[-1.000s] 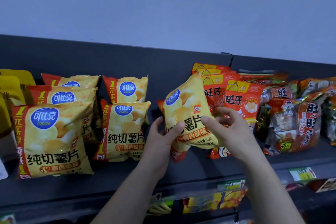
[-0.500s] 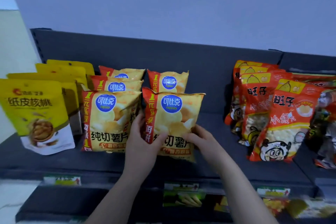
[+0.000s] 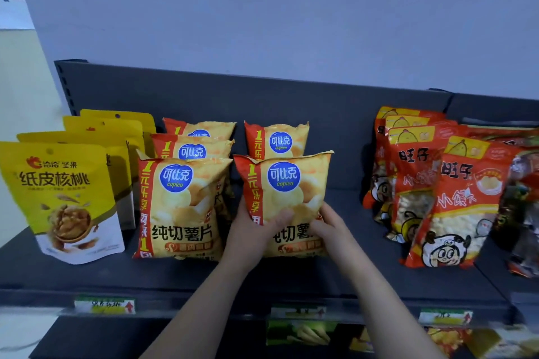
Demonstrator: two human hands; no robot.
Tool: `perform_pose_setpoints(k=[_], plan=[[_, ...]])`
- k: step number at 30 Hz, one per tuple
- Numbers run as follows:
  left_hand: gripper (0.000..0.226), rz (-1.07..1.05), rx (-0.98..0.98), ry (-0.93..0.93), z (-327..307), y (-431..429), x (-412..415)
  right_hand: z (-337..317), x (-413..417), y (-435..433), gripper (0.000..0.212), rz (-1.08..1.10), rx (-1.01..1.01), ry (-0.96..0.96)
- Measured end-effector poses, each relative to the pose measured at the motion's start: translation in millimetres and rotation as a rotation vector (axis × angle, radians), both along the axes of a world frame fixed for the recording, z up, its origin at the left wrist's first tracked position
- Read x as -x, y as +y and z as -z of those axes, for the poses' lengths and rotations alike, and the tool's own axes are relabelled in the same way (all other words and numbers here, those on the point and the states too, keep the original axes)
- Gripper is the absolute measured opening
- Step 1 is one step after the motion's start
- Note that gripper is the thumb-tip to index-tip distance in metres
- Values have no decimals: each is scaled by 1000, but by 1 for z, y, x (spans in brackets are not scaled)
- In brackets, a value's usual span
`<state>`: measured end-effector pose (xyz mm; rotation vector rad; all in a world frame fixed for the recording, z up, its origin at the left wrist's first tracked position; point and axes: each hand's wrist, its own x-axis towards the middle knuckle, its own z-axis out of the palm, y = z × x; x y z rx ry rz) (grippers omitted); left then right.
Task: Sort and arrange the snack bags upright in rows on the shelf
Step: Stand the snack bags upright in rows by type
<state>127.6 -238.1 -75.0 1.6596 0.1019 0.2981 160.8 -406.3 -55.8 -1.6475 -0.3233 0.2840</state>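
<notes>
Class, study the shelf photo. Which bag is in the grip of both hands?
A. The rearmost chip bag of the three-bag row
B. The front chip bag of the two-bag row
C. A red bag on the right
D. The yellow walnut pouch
B: the left hand and right hand clasp the lower part of the front chip bag, upright with the rear chip bag behind it.

Grip: front chip bag, on shelf.
Behind: second chip bag.
Left: chip bag row, then nut pouches.
Right: biscuit bags, well apart.
</notes>
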Motion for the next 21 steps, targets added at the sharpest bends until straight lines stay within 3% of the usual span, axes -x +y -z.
perform_pose_setpoints(k=[6,10,15,17,21], plan=[[86,-2,21,-129,8,-28,0,-1,-10,-31,57,28,-11,-149],[99,-7,-31,-198,2,-34,-14,6,-23,-33,60,35,-42,-155],[106,-37,-72,-135,18,-18,-35,15,-39,-24,61,-30,-95,-70],[121,-57,-33,-65,23,-11,-38,21,-38,-24,61,-27,-153,-63],[131,-38,31,-47,13,-2,-50,16,-46,-20,82,32,-182,-123]])
